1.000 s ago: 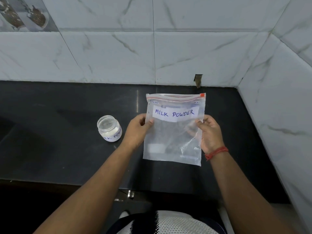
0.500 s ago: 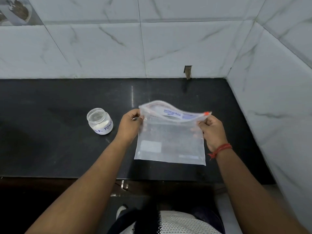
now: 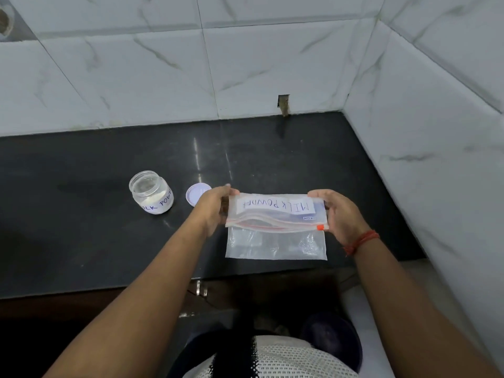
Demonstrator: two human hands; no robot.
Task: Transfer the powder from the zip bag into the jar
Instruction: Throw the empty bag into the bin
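A clear zip bag (image 3: 275,241) lies folded over on the black counter, its top half turned down toward me so the white MILK POWDER label reads upside down. My left hand (image 3: 214,207) grips the fold's left end and my right hand (image 3: 336,214) grips its right end, near the orange zip slider. The bag looks empty. To the left, apart from my hands, stands a small open glass jar (image 3: 151,192) with white powder in its bottom and a handwritten label.
A white round lid (image 3: 197,197) lies flat between the jar and my left hand. The black counter (image 3: 81,227) ends in tiled walls at the back and right. Its front edge runs just below the bag.
The bag went from held upright with the label facing me to folded top-down on the counter. My hands lowered with it, and the lid came into view.
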